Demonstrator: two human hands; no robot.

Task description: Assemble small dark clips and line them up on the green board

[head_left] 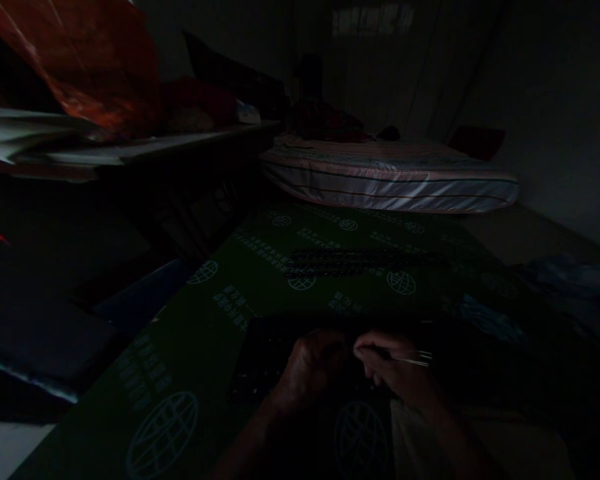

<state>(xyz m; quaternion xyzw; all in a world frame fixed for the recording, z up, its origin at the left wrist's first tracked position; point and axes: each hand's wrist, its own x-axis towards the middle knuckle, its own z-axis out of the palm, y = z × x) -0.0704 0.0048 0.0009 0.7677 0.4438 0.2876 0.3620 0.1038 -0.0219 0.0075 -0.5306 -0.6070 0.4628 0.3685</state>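
I'm seeing my right hand [397, 379] pinching a thin metal tool [414, 360], long axis running toward three o'clock. My left hand [310, 367], whose grip I cannot tell, is hovering at its nine o'clock over a dark tray [257, 363].

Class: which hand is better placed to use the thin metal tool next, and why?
Right, probably: the right hand pinches the thin metal tool, while the left hand sits at the dark piece.

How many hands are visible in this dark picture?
2. The left hand and the right hand, pinching a thin metal tool, meet low at centre over the green sheet; darkness may hide others.
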